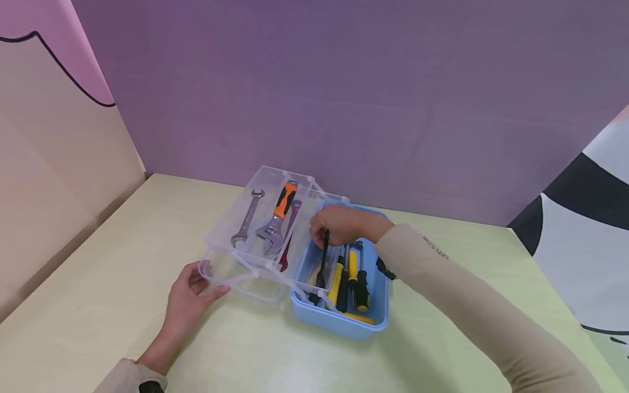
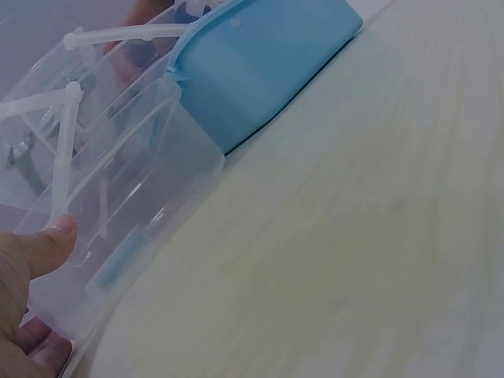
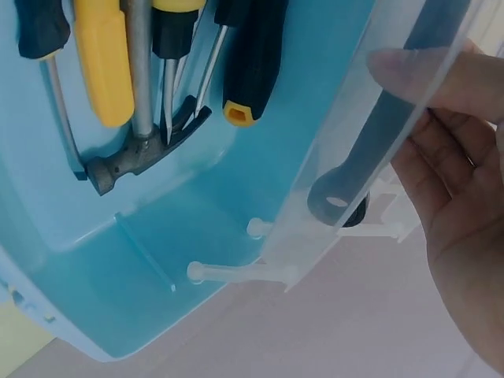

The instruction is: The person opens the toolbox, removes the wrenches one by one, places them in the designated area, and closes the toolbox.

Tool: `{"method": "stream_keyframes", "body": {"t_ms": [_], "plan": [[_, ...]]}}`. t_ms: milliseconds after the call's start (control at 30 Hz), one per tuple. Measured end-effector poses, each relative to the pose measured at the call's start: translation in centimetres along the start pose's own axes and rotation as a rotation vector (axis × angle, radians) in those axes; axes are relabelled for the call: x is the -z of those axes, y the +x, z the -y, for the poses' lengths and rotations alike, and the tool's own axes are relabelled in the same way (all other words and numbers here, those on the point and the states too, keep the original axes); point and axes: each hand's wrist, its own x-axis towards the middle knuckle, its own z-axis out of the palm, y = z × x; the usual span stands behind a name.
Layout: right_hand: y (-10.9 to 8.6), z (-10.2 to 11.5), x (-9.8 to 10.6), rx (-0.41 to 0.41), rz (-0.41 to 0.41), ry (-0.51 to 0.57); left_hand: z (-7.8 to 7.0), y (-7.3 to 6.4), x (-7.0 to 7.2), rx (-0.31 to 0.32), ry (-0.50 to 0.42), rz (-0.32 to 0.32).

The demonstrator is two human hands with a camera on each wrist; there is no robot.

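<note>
My left hand grips the rounded corner of a clear plastic lid, thumb and fingers on either side of it. My right hand pinches a long black tool with a hole in its rounded end. The right wrist view shows that tool behind the wall of a clear tray, with my thumb on it; its exact kind I cannot tell. The upper clear tray holds a combination wrench, an orange-handled adjustable wrench and a red wrench.
The blue toolbox base stands on the pale table, with its clear trays swung out leftward on white link arms. Inside lie a hammer and several yellow-and-black screwdrivers. A purple wall rises behind the table.
</note>
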Motion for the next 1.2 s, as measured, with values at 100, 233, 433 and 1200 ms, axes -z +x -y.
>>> {"method": "stream_keyframes", "body": {"t_ms": [100,233,433,1200], "plan": [[-0.1,0.0,0.1,-0.019,0.003,0.010,0.0,0.0,-0.1,0.004,-0.001,0.000],[-0.2,-0.2,0.2,-0.028,-0.010,0.026,0.0,0.0,-0.3,-0.003,-0.008,-0.002],[-0.8,-0.3,0.6,-0.073,-0.035,0.057,-0.4,0.1,-0.5,-0.014,-0.007,-0.002],[-6.2,-2.7,3.5,-0.115,-0.078,0.279,-0.4,0.6,-1.3,-0.010,0.021,0.014]]}}
